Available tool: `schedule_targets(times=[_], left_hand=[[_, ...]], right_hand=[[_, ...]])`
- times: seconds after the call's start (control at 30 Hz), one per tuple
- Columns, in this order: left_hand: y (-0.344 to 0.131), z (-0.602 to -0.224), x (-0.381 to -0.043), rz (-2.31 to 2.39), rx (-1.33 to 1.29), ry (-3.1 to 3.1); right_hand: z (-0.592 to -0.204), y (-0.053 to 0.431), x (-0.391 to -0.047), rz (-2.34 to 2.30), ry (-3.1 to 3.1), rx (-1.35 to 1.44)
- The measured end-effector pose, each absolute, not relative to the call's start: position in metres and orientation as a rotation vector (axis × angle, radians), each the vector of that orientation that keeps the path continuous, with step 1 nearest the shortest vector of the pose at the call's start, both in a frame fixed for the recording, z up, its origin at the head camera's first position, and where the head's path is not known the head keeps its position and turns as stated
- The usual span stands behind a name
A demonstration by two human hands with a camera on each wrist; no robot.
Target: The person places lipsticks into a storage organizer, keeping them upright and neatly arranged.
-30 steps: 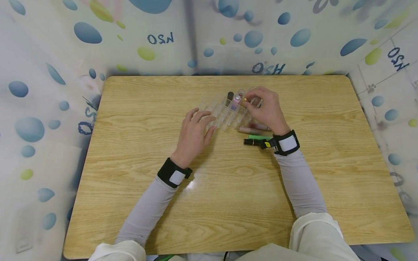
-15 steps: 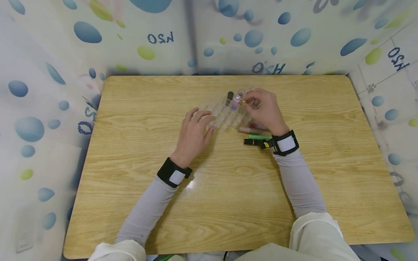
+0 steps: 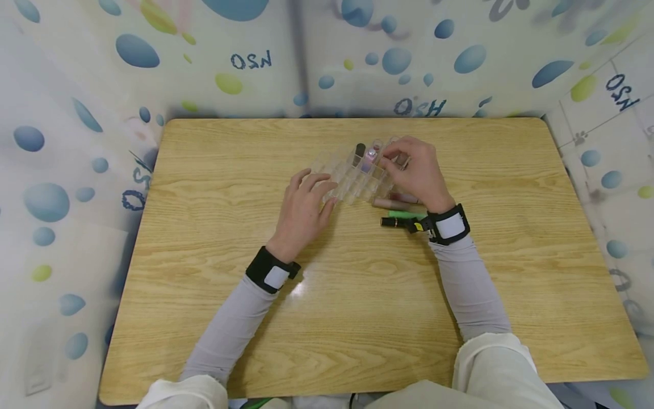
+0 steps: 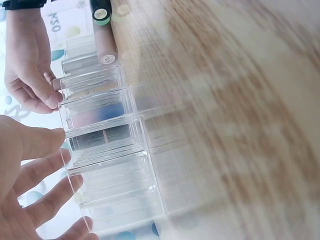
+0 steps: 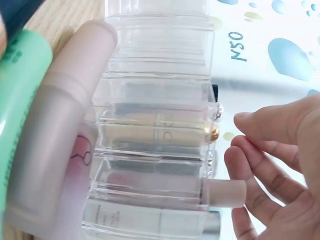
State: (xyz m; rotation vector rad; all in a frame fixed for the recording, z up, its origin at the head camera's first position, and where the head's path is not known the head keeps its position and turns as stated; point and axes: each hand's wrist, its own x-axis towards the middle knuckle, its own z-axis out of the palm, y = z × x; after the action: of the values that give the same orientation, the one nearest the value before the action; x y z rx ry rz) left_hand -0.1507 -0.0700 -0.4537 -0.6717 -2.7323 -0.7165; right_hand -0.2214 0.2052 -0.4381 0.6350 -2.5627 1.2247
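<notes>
Pale wall covering (image 3: 194, 85) printed with blue and green pebbles backs a wood-grain tabletop (image 3: 352, 329), where a clear compartmented lipstick organizer (image 4: 117, 197) stands past the middle, toward 12 o'clock as the person sits. Its long axis runs roughly from 9 to 3 o'clock, spanning the space between the two hands. From the left hand (image 3: 301, 210) it lies at about 1 to 2 o'clock; that hand's thumb and fingers are spread, touching the upper edge without gripping. Of most account is the gold-capped tube (image 5: 165, 132), upright in a slot with its tip just above the rim: it lies near 9 to 10 o'clock from the right hand (image 3: 421, 175), clearly the nearer one, whose thumb and fingertips are parted and, judging by the right wrist view, hold nothing. Toward 5 o'clock from the organizer, a frosted pinkish tube (image 3: 392, 203), a green tube (image 3: 405, 215) and a black tube (image 3: 391, 222) lie flat, long axes roughly 9 to 3.
</notes>
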Motion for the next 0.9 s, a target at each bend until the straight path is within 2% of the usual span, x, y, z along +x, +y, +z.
schedule_targets(times=[0.4,0.9], left_hand=[[-0.071,-0.453,-0.147,-0.746,-0.691,-2.720],[-0.057,-0.443,-0.137,-0.823,-0.835,-2.623]], right_hand=[[-0.426,0.199,-0.210,1.171,-2.536,0.688],[-0.420,0.222,-0.175,1.066,-2.611,0.656]])
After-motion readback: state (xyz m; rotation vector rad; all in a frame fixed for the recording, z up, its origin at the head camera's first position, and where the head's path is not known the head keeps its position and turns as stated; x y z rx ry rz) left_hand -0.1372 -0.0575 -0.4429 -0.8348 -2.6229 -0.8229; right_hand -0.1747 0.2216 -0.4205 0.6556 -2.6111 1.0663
